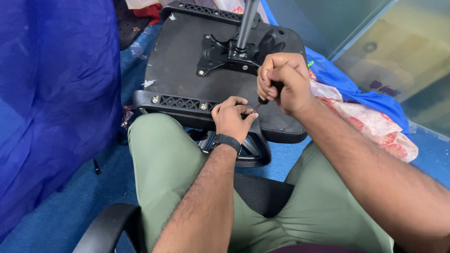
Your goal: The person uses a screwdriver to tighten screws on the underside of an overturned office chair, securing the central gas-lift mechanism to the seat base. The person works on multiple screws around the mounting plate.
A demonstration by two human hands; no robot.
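Person seated, green trousers, looking down at an upturned office chair seat resting against the knees. Underside of seat faced up; black, flat, with a metal mounting plate bolted near its middle and a grey column rising from the plate out of the top of the view.

Right hand was closed in a fist round the dark handle of a screwdriver; grip tight, fingers fully wrapped. The thin shaft ran down and left from the fist toward the near edge of the seat, tip hidden behind the left hand's fingers.

Left hand lay on the near edge of the seat, fingers curled over the spot where the shaft met the armrest bracket; whether it pinched a screw or only steadied the shaft could not be told. Dark wristwatch on that wrist.

Bracket ran along the near edge, lattice-patterned, with two bright bolts showing at its left part. A black armrest loop hung below the seat edge, between the knees.

Blue cloth hung at left. Blue carpet floor beneath. A red-and-cream patterned cloth lay to the right of the seat, near a glass panel.
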